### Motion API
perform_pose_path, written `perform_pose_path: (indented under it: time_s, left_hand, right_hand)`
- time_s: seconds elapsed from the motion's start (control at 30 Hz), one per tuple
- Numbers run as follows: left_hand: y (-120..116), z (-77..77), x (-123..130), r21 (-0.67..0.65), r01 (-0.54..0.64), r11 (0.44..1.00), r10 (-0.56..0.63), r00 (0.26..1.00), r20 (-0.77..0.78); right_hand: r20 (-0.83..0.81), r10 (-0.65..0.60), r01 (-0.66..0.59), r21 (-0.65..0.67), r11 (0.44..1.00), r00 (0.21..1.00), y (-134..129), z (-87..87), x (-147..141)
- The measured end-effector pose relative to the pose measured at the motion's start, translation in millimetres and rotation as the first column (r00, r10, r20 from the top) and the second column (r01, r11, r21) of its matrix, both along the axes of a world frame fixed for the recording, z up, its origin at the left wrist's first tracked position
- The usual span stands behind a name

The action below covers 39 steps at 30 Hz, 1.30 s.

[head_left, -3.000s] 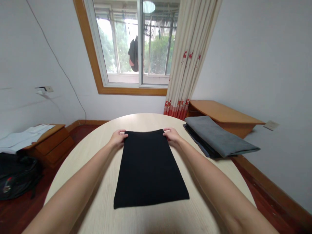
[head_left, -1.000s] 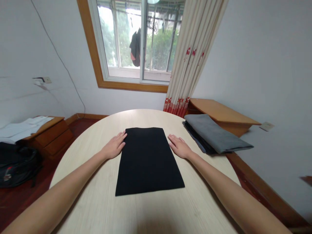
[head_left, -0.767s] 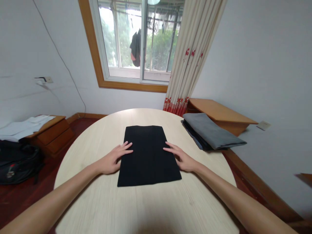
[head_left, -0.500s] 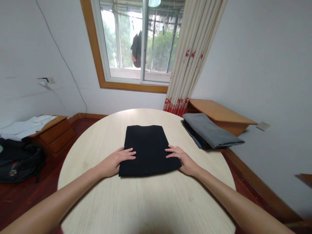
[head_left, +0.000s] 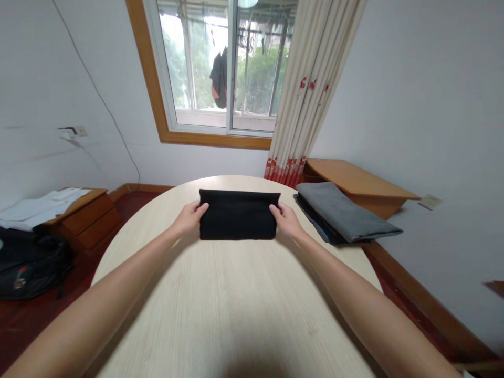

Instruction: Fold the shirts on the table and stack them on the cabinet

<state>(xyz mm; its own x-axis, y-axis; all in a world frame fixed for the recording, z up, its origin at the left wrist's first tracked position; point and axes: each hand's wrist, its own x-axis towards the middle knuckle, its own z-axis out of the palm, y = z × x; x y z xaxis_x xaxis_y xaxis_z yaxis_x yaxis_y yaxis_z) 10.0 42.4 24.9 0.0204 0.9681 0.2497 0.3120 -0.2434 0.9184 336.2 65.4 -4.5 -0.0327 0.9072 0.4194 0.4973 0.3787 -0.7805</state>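
Round table, pale wood grain (head_left: 236,304) — the landmark for all places given here. Black folded cloth (head_left: 238,216), one, a wide, short rectangle; located over the table's far half, near the middle of its width, its long edges running left to right. Left hand (head_left: 189,216): at the cloth's left edge, thumb on the near face, the edge pinched between thumb and fingers, the other fingers mostly hidden behind it. Right hand (head_left: 287,218): at the right edge, pinching likewise, thumb on the near face. Folded gray cloth (head_left: 348,212), laid over darker folded fabric (head_left: 315,220) — both at the table's far right rim, the gray one's corner jutting past it. Wooden desk (head_left: 358,181): beyond the table's far right side. Curtain (head_left: 307,94), cream with red flowers: hanging behind the table, right of center.
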Motion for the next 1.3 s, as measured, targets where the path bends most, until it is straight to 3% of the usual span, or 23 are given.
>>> perform_pose_path:
  time_s: [0.13, 0.3, 0.47, 0.67, 0.8, 0.87, 0.93, 0.97, 1.03, 1.07, 1.1, 1.2, 1.3]
  left_hand:
    - [24.8, -30.1, 7.5, -0.222, -0.087, 0.971, 0.133, 0.971, 0.200]
    - [17.4, -59.3, -9.7, -0.163, -0.006, 0.987, 0.033, 0.986, 0.163]
    - [3.3, -58.3, -15.6, -0.151, -0.006, 0.989, 0.016, 0.998, 0.065]
    - [-11.2, -55.9, -17.2, -0.151, -0.009, 0.989, -0.004, 0.996, -0.086]
    - [-21.4, -59.5, -28.6, -0.162, -0.005, 0.987, -0.021, 0.987, -0.161]
    - [-28.5, -54.1, -35.7, -0.238, 0.022, 0.971, -0.080, 0.969, -0.234]
    - [-36.0, -39.7, -36.4, -0.307, -0.007, 0.952, -0.120, 0.913, -0.391]
    - [-39.4, -29.9, -32.1, -0.298, -0.057, 0.953, -0.105, 0.859, -0.501]
    - [-44.5, -10.2, -12.4, -0.148, -0.152, 0.977, 0.000, 0.699, -0.715]
    - [-45.8, -2.9, 2.3, -0.030, -0.153, 0.988, 0.073, 0.627, -0.775]
    - [-46.2, 1.1, 18.8, 0.075, -0.077, 0.994, 0.106, 0.594, -0.798]
    - [-42.6, -8.3, 63.3, 0.155, 0.183, 0.971, 0.031, 0.545, -0.838]
    - [-36.4, -34.2, 77.9, 0.091, 0.175, 0.980, -0.011, 0.508, -0.861]
  right_hand:
    - [0.005, -0.096, 0.095, -0.219, 0.971, 0.995, 28.4, -17.6, -8.8]
    - [0.148, -0.016, 0.047, -0.210, 0.976, 0.989, 11.0, -31.4, 0.2]
    - [0.115, 0.014, 0.012, -0.219, 0.976, 0.993, -1.5, -33.0, 4.5]
    - [0.057, 0.139, -0.118, -0.274, 0.954, 0.989, -12.0, -30.7, 7.3]
    - [0.195, 0.157, -0.092, -0.309, 0.946, 0.968, -27.1, -20.4, 17.8]
    - [0.313, 0.207, -0.073, -0.390, 0.918, 0.927, -36.5, -9.5, 20.2]
    - [0.461, 0.204, 0.000, -0.404, 0.915, 0.863, -45.3, 4.3, 14.4]
    - [0.534, 0.162, 0.043, -0.351, 0.935, 0.830, -48.8, 11.2, 7.2]
    - [0.630, 0.048, 0.069, -0.160, 0.985, 0.775, -52.9, 22.1, -15.5]
    - [0.651, 0.022, 0.033, -0.072, 0.997, 0.759, -53.1, 25.1, -29.9]
    - [0.671, 0.052, -0.044, -0.029, 0.999, 0.740, -52.1, 26.0, -44.8]
    - [0.748, 0.203, -0.227, -0.072, 0.971, 0.632, -42.7, 16.2, -81.9]
    - [0.767, 0.246, -0.218, -0.142, 0.966, 0.593, -29.7, -1.3, -92.6]
